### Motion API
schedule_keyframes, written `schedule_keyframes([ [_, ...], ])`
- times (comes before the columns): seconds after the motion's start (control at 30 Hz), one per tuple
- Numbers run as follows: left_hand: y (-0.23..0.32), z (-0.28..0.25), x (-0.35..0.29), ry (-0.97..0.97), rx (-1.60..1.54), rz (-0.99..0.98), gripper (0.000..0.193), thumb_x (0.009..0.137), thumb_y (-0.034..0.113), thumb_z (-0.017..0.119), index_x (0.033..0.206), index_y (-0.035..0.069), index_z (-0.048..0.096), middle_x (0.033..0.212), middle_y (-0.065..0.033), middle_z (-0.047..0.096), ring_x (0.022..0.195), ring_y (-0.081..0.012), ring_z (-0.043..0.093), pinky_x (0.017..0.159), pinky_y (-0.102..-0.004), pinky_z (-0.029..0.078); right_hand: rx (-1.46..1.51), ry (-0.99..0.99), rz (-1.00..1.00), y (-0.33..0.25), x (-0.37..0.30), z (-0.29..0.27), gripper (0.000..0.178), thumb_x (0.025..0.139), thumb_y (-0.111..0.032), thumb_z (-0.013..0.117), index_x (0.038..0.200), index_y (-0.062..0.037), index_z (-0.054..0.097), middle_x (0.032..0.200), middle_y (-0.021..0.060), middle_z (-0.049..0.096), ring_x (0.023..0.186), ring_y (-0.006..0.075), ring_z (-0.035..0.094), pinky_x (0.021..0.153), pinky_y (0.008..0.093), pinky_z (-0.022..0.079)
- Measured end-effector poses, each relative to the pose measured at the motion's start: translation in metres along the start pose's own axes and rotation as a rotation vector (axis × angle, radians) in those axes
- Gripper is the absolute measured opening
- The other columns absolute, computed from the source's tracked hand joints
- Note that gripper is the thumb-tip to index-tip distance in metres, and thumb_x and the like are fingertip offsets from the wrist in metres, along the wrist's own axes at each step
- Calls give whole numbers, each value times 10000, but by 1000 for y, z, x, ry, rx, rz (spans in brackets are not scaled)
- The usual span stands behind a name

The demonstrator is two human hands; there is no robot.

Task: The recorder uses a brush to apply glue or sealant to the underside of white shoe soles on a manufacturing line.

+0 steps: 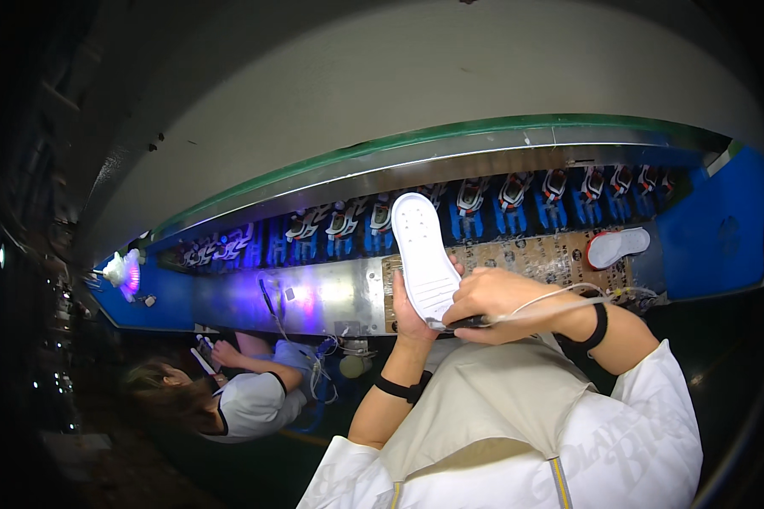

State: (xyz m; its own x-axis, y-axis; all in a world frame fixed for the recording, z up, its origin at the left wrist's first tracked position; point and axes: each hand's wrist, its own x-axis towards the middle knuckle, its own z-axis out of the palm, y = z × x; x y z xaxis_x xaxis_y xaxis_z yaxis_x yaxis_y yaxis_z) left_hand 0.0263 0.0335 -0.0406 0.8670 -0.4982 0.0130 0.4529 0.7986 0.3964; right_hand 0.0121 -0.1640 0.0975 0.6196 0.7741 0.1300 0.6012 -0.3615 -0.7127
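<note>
My left hand [407,316] is closed round the heel end of a white shoe sole [418,246], which stands toe up in front of me. Small dots mark its front part, and ridges cross it nearer the heel. A black-handled brush-like tool [469,322] sits in the closed fingers of my right hand [501,295], its tip at the sole's lower end. Clear thin tubing [539,303] trails from the tool past my right wrist. What the tip touches is too small to make out. Another white sole with a red edge [618,247] lies on the bench at the right.
Brown cardboard [526,261] covers part of the metal bench [339,297]. Behind it, a row of shoe uppers [514,193] rests on blue holders. A grey panel with a green edge [484,125] overhangs them. At left, another person [255,399] works beside a purple-lit lamp [126,273].
</note>
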Motion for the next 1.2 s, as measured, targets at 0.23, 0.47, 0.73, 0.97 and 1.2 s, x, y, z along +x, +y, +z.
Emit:
schedule_keyframes([
  [0.23,5,41,-11,-20,-33,-95,617,1074,506,303,1501,105,496,1378,-152,630,1119,-345,686,999,-509,550,-312,919,-30,30,34,-1,305,781,-54,777,1081,-28,732,792,69,655,724,251,603,706,375,437],
  [0.47,12,16,-18,210,-214,2,657,1029,549,321,1531,149,459,1467,-118,568,1322,-329,582,1101,-517,498,-122,644,-343,28,51,11,335,817,-112,781,1145,-67,727,844,48,659,839,251,619,776,398,432],
  [0.73,14,22,-18,148,-174,37,694,1026,552,306,1549,116,441,1481,-121,559,1337,-330,575,1122,-503,489,-195,533,-375,26,50,15,327,811,-149,783,1135,-120,747,859,0,660,862,223,590,793,389,419],
  [0.97,15,25,-8,204,-162,79,666,1029,510,320,1523,86,462,1461,-129,574,1326,-311,582,1138,-480,474,-357,619,-267,33,44,15,312,850,-156,750,1158,-114,768,862,-2,662,854,219,593,840,389,412],
  [1.2,23,36,2,168,-100,102,621,1029,453,311,1507,92,476,1466,-142,567,1329,-317,573,1137,-481,468,-335,672,-172,27,37,12,380,829,-135,785,1206,-142,739,910,6,658,842,219,559,819,388,398],
])
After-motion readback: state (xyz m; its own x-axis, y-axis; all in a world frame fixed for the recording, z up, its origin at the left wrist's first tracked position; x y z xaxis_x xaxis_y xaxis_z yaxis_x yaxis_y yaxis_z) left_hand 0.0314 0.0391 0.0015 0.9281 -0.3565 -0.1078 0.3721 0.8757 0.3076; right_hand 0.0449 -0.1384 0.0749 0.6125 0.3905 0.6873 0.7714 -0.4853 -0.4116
